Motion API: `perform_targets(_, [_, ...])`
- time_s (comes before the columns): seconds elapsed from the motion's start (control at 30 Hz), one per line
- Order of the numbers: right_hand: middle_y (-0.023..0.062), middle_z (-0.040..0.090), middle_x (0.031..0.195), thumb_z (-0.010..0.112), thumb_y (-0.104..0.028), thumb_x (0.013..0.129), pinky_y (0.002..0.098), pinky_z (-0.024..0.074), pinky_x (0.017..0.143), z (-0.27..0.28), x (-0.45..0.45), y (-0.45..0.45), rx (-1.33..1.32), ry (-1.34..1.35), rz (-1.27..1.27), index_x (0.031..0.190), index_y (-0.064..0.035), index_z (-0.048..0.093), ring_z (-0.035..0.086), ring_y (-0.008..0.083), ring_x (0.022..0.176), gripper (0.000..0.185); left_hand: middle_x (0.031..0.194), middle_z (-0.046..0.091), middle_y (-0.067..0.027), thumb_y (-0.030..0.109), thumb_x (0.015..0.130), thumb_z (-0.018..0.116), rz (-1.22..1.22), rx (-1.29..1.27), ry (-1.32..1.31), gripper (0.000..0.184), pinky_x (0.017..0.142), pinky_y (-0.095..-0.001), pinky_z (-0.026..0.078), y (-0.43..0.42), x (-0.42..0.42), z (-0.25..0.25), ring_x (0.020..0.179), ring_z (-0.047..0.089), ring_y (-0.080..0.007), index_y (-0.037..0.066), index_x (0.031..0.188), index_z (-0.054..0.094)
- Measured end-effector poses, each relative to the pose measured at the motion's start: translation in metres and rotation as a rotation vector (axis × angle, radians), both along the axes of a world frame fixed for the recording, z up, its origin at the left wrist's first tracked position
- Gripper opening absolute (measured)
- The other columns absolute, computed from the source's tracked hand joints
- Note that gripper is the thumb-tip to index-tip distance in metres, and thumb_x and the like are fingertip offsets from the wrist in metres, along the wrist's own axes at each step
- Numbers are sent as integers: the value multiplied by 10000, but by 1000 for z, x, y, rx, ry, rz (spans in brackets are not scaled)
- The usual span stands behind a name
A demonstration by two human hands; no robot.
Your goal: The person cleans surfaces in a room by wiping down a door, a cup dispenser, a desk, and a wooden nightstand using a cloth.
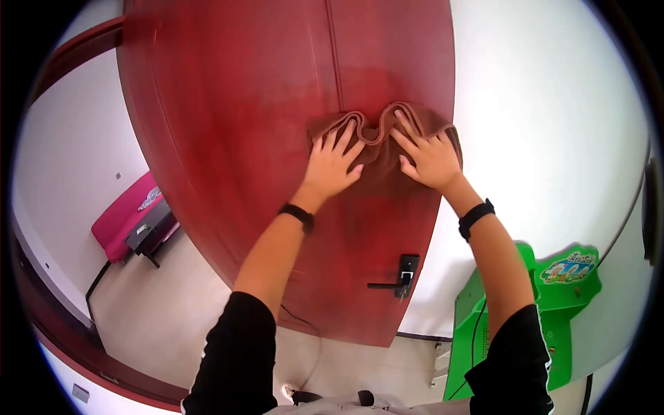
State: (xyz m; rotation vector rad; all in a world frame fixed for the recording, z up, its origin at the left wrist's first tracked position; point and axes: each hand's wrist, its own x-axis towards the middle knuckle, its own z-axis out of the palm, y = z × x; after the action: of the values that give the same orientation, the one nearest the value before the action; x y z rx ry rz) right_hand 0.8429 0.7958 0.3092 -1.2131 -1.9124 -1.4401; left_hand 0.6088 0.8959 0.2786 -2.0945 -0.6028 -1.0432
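A brown cloth lies bunched against the red door, its upper edge folded into waves. My left hand presses flat on the cloth's left part, fingers spread and pointing up. On its right part, close to the door's edge, my right hand rests the same way with the fingers apart. Both palms hide some of the cloth. Below them, near the door's lower right edge, is a black door handle with keys hanging at its lock.
A green children's desk stands at the lower right by the white wall. Through the doorway at left are a pink sofa and a dark low table. A thin cable runs over the pale floor.
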Motion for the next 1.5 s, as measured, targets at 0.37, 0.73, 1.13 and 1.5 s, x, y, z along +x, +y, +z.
perform_targets(0.37, [43,363,1467,558,-343,793,470,391,940,77,-10,16,27,-374,28,1334,-221,485,554,226,1023,560,1463,307,-158,345,794,603,-114,17,-22,541,1038,-539,288,16,-20,5,1284,336,-353,112,1272,498])
perform_targets(0.73, [48,333,1488,560,-340,798,450,405,923,107,-69,43,-67,-536,10,1352,-239,465,559,236,1049,571,1451,330,-153,288,749,606,-184,-25,-233,584,1040,-549,278,34,-51,-21,1325,308,-340,60,1274,487])
perform_targets(1.13, [35,423,1434,528,-334,831,425,379,954,120,-157,102,71,-739,287,1306,-225,520,563,229,939,487,1486,222,-233,269,803,528,-15,-44,-410,702,1060,-563,223,67,-123,-64,1311,269,-438,-1,1410,299])
perform_targets(1.5, [17,391,1459,491,-333,846,418,354,987,121,-178,98,25,-737,171,1337,-241,488,569,209,1032,500,1478,248,-221,268,763,590,-27,-49,-414,756,1042,-547,271,69,-147,-71,1287,304,-430,16,1415,304])
